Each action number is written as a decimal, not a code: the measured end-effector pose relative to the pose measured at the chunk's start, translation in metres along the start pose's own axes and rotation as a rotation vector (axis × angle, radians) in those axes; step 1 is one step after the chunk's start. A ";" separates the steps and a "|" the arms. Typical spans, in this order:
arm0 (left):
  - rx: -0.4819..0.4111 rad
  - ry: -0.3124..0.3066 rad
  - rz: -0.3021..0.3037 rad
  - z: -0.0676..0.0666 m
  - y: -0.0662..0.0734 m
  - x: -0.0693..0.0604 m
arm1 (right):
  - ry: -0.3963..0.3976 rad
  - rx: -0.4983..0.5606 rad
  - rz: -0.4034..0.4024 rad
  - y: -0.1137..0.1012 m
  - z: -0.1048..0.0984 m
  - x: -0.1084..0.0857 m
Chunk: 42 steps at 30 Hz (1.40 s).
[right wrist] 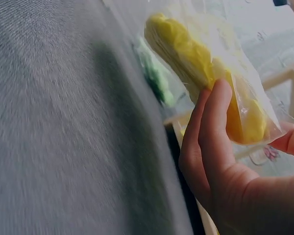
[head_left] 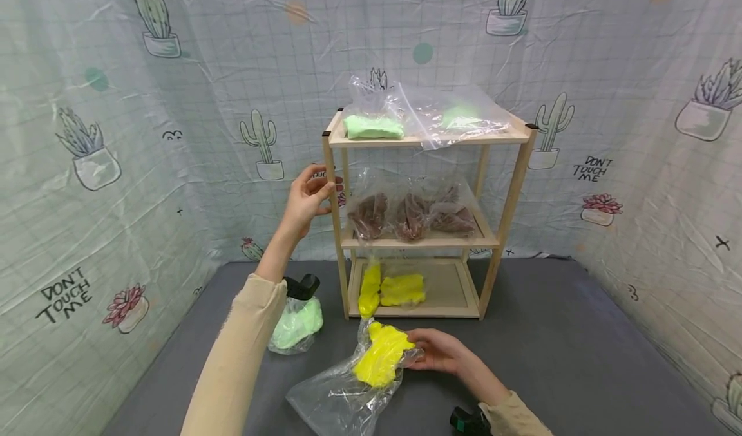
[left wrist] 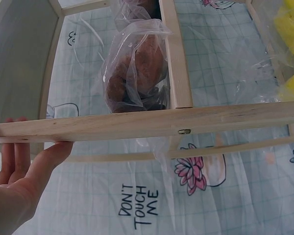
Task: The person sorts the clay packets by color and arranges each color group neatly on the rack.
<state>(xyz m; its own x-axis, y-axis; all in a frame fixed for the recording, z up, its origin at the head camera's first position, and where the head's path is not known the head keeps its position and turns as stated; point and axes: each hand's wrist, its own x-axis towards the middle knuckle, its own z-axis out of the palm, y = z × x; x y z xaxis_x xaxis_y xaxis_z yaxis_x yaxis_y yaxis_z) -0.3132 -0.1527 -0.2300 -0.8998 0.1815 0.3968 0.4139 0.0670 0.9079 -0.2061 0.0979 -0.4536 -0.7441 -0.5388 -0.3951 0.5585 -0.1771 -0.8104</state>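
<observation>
My left hand (head_left: 310, 198) grips the front left post (left wrist: 88, 125) of a small three-tier wooden shelf (head_left: 417, 244), with fingers and thumb on either side of the wood. Low in front of the shelf, my right hand (head_left: 437, 351) holds a clear plastic bag (head_left: 336, 397) with a soft yellow lump (head_left: 382, 355) inside. In the right wrist view, that hand's fingers (right wrist: 216, 122) press against the bagged yellow lump (right wrist: 186, 49), held off the grey surface. The bag's loose end hangs toward the lower left in the head view.
Bagged pale green lumps (head_left: 373, 127) lie on the top tier, bagged brown lumps (head_left: 411, 216) on the middle tier. Yellow bagged lumps (head_left: 402, 289) are on the bottom tier. Another green bag (head_left: 298, 323) rests on the grey tabletop (head_left: 556, 359), left of the shelf. Cactus-print curtains surround everything.
</observation>
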 end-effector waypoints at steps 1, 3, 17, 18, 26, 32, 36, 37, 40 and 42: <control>-0.003 0.000 0.001 0.000 0.000 0.000 | -0.006 0.009 -0.002 -0.001 -0.002 -0.003; -0.005 0.003 0.002 0.000 0.000 0.000 | -0.014 0.032 -0.011 -0.004 -0.007 -0.009; 0.010 0.028 -0.023 0.000 -0.003 0.000 | -0.039 0.072 -0.063 -0.009 -0.033 -0.037; 0.011 0.025 -0.020 0.000 -0.003 0.000 | -0.039 0.074 -0.064 -0.009 -0.034 -0.039; 0.012 0.018 -0.019 -0.001 -0.002 0.000 | -0.052 0.125 -0.084 -0.012 -0.045 -0.049; 0.007 0.017 -0.014 -0.002 -0.001 -0.001 | -0.086 0.154 -0.101 -0.015 -0.054 -0.058; 0.015 0.018 -0.018 -0.001 -0.001 -0.001 | -0.097 0.183 -0.110 -0.017 -0.060 -0.064; 0.017 0.016 -0.015 -0.001 -0.001 -0.001 | -0.103 0.191 -0.113 -0.018 -0.062 -0.065; 0.021 0.018 -0.012 -0.001 -0.001 0.000 | -0.119 0.207 -0.124 -0.021 -0.066 -0.068; 0.021 0.018 -0.009 -0.001 -0.001 0.000 | -0.145 0.223 -0.136 -0.024 -0.068 -0.069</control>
<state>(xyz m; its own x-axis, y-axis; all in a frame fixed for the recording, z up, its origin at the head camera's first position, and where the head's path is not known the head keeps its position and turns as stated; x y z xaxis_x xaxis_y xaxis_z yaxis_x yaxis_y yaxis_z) -0.3135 -0.1540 -0.2308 -0.9059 0.1633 0.3907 0.4080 0.0895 0.9086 -0.1924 0.1953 -0.4364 -0.7664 -0.6070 -0.2103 0.5361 -0.4239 -0.7300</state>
